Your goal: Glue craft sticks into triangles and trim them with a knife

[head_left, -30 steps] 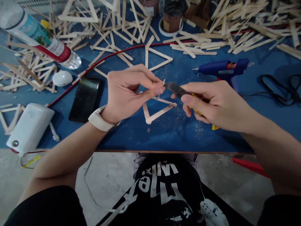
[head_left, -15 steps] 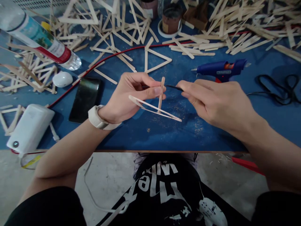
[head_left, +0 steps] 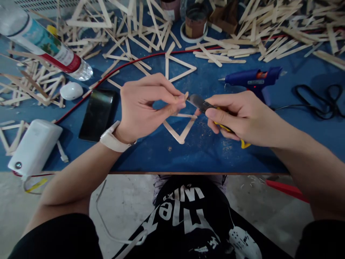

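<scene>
Between thumb and fingers, my left hand [head_left: 151, 108] pinches a wooden stick [head_left: 186, 95] whose tip pokes out past the fingertips. Below it hangs a triangle of flat wooden sticks [head_left: 182, 138], partly hidden behind the fingers. My right hand [head_left: 239, 115] is wrapped round a dark tool with yellow on its handle [head_left: 199, 102]; its dark metal end touches or nearly touches the stick's tip. Behind the right hand, a blue glue gun [head_left: 250, 79] lies on the table.
Piles of wooden sticks [head_left: 285, 28] cover the blue table's [head_left: 145, 158] far side. At the left are a bottle [head_left: 54, 46], a phone [head_left: 97, 115], a white power bank [head_left: 35, 147] and a white case [head_left: 71, 91]. A red cable [head_left: 134, 60] crosses behind my hands.
The dark tool in my right hand has turned and now shows its broad end and yellow handle. My left hand has tilted, and the stick triangle has swung round to face the camera.
</scene>
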`<action>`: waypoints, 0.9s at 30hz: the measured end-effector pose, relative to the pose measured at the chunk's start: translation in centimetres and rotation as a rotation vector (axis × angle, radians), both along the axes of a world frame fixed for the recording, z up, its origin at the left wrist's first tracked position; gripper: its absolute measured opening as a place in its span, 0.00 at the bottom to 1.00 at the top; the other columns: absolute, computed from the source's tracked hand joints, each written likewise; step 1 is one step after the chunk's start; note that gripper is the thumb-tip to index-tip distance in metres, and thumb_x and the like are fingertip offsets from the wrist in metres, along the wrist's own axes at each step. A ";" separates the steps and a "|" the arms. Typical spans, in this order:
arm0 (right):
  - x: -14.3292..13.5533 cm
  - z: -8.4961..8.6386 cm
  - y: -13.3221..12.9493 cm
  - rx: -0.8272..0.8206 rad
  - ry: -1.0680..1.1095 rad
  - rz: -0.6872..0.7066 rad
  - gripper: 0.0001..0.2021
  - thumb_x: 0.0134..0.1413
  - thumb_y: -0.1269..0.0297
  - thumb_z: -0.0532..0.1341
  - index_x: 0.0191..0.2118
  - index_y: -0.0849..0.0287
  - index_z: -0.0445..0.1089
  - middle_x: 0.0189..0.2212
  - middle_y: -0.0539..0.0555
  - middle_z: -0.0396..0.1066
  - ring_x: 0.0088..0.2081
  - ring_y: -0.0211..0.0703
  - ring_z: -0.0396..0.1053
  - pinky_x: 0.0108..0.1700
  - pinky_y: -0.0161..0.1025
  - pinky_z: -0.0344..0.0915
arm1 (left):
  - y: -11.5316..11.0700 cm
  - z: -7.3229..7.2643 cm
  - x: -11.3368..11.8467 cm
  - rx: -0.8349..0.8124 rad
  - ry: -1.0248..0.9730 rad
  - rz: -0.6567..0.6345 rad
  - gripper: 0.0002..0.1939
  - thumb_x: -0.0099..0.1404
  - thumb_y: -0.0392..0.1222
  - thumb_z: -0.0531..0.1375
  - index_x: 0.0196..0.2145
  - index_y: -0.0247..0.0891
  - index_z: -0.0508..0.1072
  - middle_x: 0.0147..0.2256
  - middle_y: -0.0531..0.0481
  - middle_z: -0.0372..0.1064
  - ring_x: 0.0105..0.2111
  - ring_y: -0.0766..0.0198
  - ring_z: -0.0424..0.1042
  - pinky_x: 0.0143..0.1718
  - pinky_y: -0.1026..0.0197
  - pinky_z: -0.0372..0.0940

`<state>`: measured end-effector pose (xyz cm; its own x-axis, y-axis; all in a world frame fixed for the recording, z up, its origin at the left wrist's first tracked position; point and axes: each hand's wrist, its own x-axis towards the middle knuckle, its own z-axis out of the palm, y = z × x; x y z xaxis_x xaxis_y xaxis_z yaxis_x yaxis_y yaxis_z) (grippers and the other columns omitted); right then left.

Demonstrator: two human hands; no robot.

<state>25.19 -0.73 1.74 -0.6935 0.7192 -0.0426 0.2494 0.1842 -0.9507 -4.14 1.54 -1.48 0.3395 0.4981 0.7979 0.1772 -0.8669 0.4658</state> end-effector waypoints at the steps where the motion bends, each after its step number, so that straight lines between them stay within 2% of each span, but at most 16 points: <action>1: 0.1 -0.3 0.0 0.163 -0.041 -0.022 0.13 0.86 0.56 0.62 0.55 0.54 0.83 0.27 0.46 0.76 0.18 0.31 0.62 0.23 0.37 0.59 | -0.4 -0.1 0.1 -0.142 -0.026 -0.017 0.06 0.73 0.37 0.80 0.42 0.47 0.91 0.39 0.54 0.88 0.37 0.66 0.85 0.38 0.62 0.81; 4: 0.4 -0.8 -0.1 0.708 -0.184 -0.097 0.15 0.86 0.61 0.61 0.62 0.54 0.83 0.36 0.51 0.84 0.30 0.40 0.77 0.32 0.40 0.65 | -1.3 -0.4 0.5 -0.582 -0.138 -0.154 0.04 0.75 0.40 0.79 0.43 0.48 0.91 0.40 0.56 0.88 0.40 0.66 0.87 0.43 0.58 0.86; 6: 0.6 -0.8 -0.3 0.938 -0.304 -0.126 0.18 0.86 0.62 0.59 0.68 0.57 0.81 0.43 0.55 0.88 0.37 0.46 0.82 0.32 0.42 0.64 | -1.4 -0.5 0.5 -0.763 -0.203 -0.276 0.03 0.77 0.43 0.79 0.42 0.49 0.90 0.40 0.57 0.88 0.40 0.65 0.88 0.43 0.56 0.88; 7: 0.7 -0.8 -0.4 0.990 -0.343 -0.125 0.18 0.86 0.63 0.59 0.69 0.59 0.80 0.45 0.56 0.88 0.39 0.47 0.83 0.31 0.43 0.62 | -1.4 -0.5 0.4 -0.789 -0.200 -0.313 0.04 0.76 0.44 0.79 0.41 0.50 0.90 0.39 0.57 0.87 0.40 0.64 0.88 0.43 0.55 0.88; 8: 0.8 -0.8 -0.4 1.010 -0.365 -0.119 0.19 0.86 0.63 0.59 0.70 0.60 0.80 0.46 0.57 0.89 0.39 0.47 0.84 0.30 0.43 0.61 | -1.2 -0.4 0.2 -0.756 -0.176 -0.282 0.04 0.77 0.44 0.79 0.42 0.50 0.90 0.40 0.56 0.88 0.40 0.63 0.88 0.43 0.54 0.88; 9: 0.9 -0.9 -0.3 1.013 -0.366 -0.105 0.19 0.87 0.63 0.59 0.70 0.60 0.80 0.46 0.57 0.89 0.38 0.47 0.84 0.29 0.42 0.62 | -1.1 -0.3 0.1 -0.648 -0.127 -0.215 0.03 0.76 0.43 0.79 0.43 0.49 0.90 0.41 0.55 0.88 0.41 0.63 0.88 0.43 0.54 0.87; 11: 1.0 -1.4 0.1 0.997 -0.321 -0.074 0.19 0.87 0.62 0.59 0.70 0.59 0.79 0.48 0.57 0.89 0.40 0.47 0.86 0.30 0.41 0.67 | -0.7 0.0 -0.4 -0.242 0.023 -0.053 0.05 0.76 0.39 0.78 0.44 0.49 0.89 0.43 0.54 0.88 0.42 0.62 0.87 0.41 0.55 0.85; 13: 1.1 -2.1 0.8 0.987 -0.278 -0.046 0.19 0.86 0.60 0.59 0.71 0.57 0.79 0.49 0.56 0.89 0.41 0.48 0.87 0.33 0.42 0.71 | -0.3 0.1 -0.7 0.173 0.206 0.055 0.08 0.77 0.36 0.76 0.46 0.51 0.88 0.45 0.53 0.89 0.41 0.62 0.86 0.40 0.54 0.81; 15: 1.2 -2.8 1.5 0.984 -0.242 -0.038 0.19 0.86 0.60 0.60 0.72 0.54 0.79 0.48 0.55 0.89 0.42 0.47 0.87 0.37 0.41 0.75 | -0.3 0.1 -1.0 0.377 0.288 0.118 0.09 0.78 0.36 0.74 0.50 0.50 0.86 0.44 0.53 0.88 0.38 0.61 0.84 0.42 0.51 0.78; 17: 1.4 -3.3 2.2 0.990 -0.219 -0.044 0.20 0.85 0.60 0.60 0.72 0.51 0.79 0.45 0.53 0.89 0.40 0.45 0.86 0.39 0.40 0.75 | -0.4 0.1 -1.1 0.398 0.296 0.152 0.11 0.79 0.36 0.72 0.55 0.49 0.84 0.43 0.53 0.88 0.38 0.60 0.85 0.46 0.50 0.78; 19: 1.5 -3.5 2.6 1.009 -0.195 -0.042 0.20 0.85 0.61 0.61 0.72 0.50 0.79 0.43 0.51 0.88 0.37 0.42 0.84 0.38 0.38 0.74 | -0.7 0.1 -1.2 0.324 0.322 0.140 0.12 0.81 0.36 0.70 0.58 0.49 0.82 0.47 0.53 0.89 0.42 0.59 0.88 0.52 0.49 0.79; 23: 1.5 -3.5 2.8 1.030 -0.173 -0.029 0.19 0.84 0.61 0.61 0.72 0.49 0.79 0.39 0.50 0.86 0.36 0.42 0.83 0.36 0.38 0.73 | -0.8 0.2 -1.4 0.148 0.380 0.097 0.08 0.84 0.40 0.68 0.56 0.51 0.82 0.50 0.54 0.89 0.46 0.56 0.89 0.57 0.46 0.79; 25: 1.4 -3.4 2.8 1.008 -0.203 -0.026 0.19 0.84 0.60 0.61 0.72 0.47 0.78 0.38 0.50 0.86 0.35 0.43 0.83 0.36 0.39 0.74 | -0.9 0.1 -1.2 0.177 0.384 0.134 0.08 0.83 0.39 0.68 0.55 0.52 0.82 0.49 0.54 0.90 0.44 0.55 0.89 0.56 0.45 0.80; 27: 1.4 -3.4 2.7 0.992 -0.206 -0.023 0.19 0.84 0.60 0.61 0.71 0.46 0.78 0.39 0.50 0.86 0.36 0.43 0.84 0.37 0.39 0.75 | -0.9 0.0 -1.0 0.287 0.366 0.164 0.10 0.82 0.37 0.68 0.56 0.53 0.82 0.48 0.53 0.90 0.43 0.55 0.90 0.53 0.46 0.81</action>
